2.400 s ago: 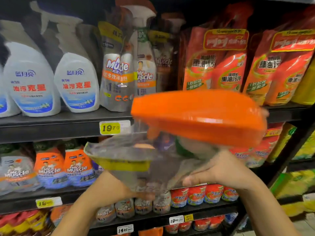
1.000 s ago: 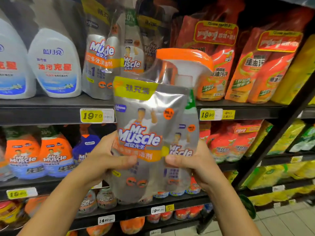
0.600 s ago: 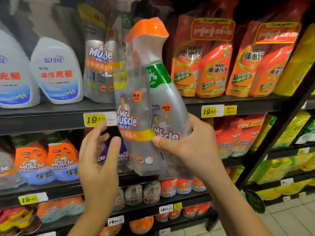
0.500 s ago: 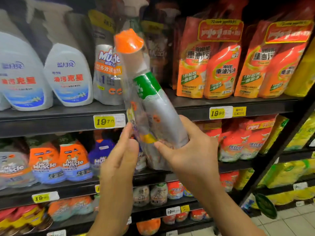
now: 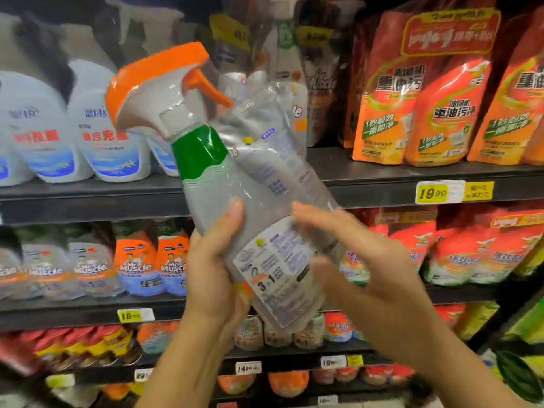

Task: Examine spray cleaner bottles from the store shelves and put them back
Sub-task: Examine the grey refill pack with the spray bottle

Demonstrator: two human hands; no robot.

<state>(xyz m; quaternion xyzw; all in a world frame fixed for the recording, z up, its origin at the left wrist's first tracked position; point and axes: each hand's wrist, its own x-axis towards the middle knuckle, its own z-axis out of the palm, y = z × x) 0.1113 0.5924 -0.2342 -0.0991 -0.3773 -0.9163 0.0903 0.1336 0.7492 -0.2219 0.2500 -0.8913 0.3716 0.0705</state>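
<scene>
Store shelving fills the view ahead of you, dark metal tiers [image 5: 97, 198] packed with cleaning products.

Nearest to you, your left hand [image 5: 215, 278] wraps the lower body of a grey plastic spray cleaner bottle with an orange trigger head and green neck band [image 5: 235, 187], sealed in clear film with a silver refill pouch [image 5: 273, 134] behind it. The thumb lies up the bottle's side and the palm cups its base. It tilts top-left, back label towards you, probably so you can read it.

Your right hand [image 5: 353, 257], blurred, hovers at the bottle's right side, fingers [image 5: 312, 213] spread and loose; I cannot tell whether they touch it.

Beyond, white spray bottles with blue labels [image 5: 100, 134] stand upper left, orange refill pouches [image 5: 424, 113] upper right, with a yellow price tag [image 5: 438, 192] below.
</scene>
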